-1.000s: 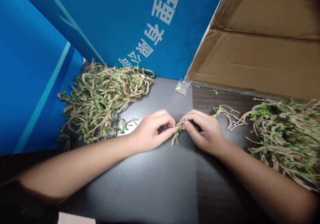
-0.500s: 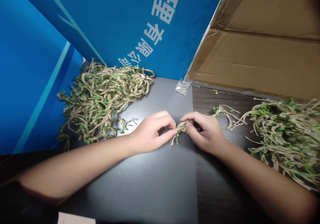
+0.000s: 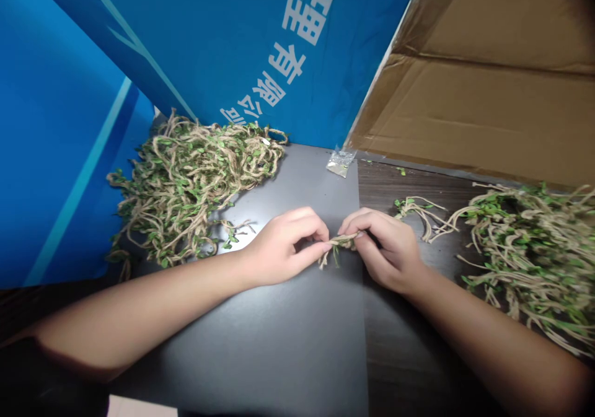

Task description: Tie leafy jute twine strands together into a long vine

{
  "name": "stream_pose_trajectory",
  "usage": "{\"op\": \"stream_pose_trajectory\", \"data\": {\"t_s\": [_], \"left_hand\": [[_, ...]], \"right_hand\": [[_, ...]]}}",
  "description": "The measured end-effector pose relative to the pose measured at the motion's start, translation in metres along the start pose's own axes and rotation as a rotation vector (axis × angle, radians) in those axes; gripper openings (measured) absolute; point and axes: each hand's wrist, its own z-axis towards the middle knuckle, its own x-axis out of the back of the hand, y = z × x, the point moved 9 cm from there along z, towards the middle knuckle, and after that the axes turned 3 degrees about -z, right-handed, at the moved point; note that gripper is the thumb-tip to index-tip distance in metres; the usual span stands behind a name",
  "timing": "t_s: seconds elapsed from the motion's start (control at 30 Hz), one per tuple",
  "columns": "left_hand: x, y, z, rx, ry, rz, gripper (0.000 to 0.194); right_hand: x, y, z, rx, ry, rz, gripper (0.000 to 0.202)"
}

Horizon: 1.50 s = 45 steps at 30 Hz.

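Between my hands stretches a short piece of tan twine with green leaves (image 3: 343,241), near the middle of the table. My left hand (image 3: 290,243) pinches its left end between thumb and fingertips, where frayed strands and a leaf hang down. On the other side, my right hand (image 3: 383,243) is closed on the right end with thumb and forefinger, and its fingers hide the rest of the piece. Just behind my right hand lies a leafy strand with loose twine ends (image 3: 418,212).
A large heap of leafy twine (image 3: 199,181) lies at left, and another pile (image 3: 534,250) at right. A small clear plastic bag (image 3: 340,162) rests at the back. Blue printed panels (image 3: 209,45) and a cardboard sheet (image 3: 493,107) stand behind. A pale card (image 3: 142,407) shows at the front edge.
My right hand has shifted slightly right along the twine, so more of it shows between my hands. My left hand stays in nearly the same place.
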Motion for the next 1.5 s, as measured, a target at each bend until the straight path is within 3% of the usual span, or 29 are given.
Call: {"op": "stream_pose_trajectory", "data": {"t_s": [0.13,0.3,0.4,0.67,0.97,1.07,1.17,1.4,1.5], "left_hand": [[-0.001,0.006,-0.001,-0.056,-0.006,0.029,0.011],[0.002,0.004,-0.002,-0.032,0.030,0.013,0.010],[0.005,0.002,-0.001,-0.010,0.054,-0.009,0.011],[0.002,0.006,0.000,-0.039,0.015,0.004,0.011],[-0.002,0.010,-0.002,-0.110,-0.007,0.047,0.009],[-0.002,0.014,-0.003,-0.137,-0.006,0.061,0.007],[-0.001,0.016,-0.003,-0.151,0.009,0.059,0.005],[0.007,0.013,-0.004,-0.117,0.099,0.024,0.003],[0.011,0.012,-0.005,-0.121,0.136,0.013,0.008]], "right_hand": [[0.003,0.001,-0.002,0.007,0.002,0.050,0.023],[-0.005,0.000,0.000,0.022,-0.121,0.121,0.013],[-0.009,-0.001,0.003,0.019,-0.158,0.065,0.020],[0.005,0.005,0.003,-0.067,0.027,0.041,0.031],[0.007,0.052,-0.015,-0.405,0.213,0.276,0.034],[0.003,0.058,-0.017,-0.463,0.199,0.280,0.027],[0.000,0.058,-0.014,-0.460,0.179,0.246,0.015],[0.006,0.045,-0.013,-0.329,0.260,0.191,0.028],[-0.003,0.040,-0.014,-0.314,0.104,0.222,0.023]]}}
